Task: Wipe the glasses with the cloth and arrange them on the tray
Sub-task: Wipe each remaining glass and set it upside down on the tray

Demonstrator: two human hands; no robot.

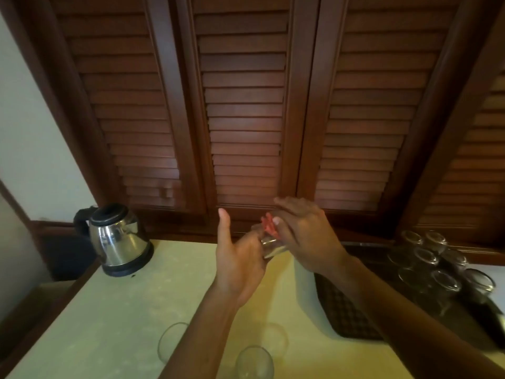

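I am holding the glass (270,246) in my left hand (240,265), fingers curled round it, above the tabletop's (114,305) far edge; my right hand (303,233), fingers extended, is pressing the red cloth (268,225) in; the tray (347,310) is lying rightward.

Home pantry corner: kettle (118,239), louvred doors (246,105)

There was one view only, from a wide-angle camera worn on the person's head. It looked forward and steeply down over the pale table (114,310), and faced the louvred wooden doors (246,105) behind it. Both forearms reached in from the bottom edge, close to the lens. The kettle (116,239) sat at far left, the tray (349,305) at right.
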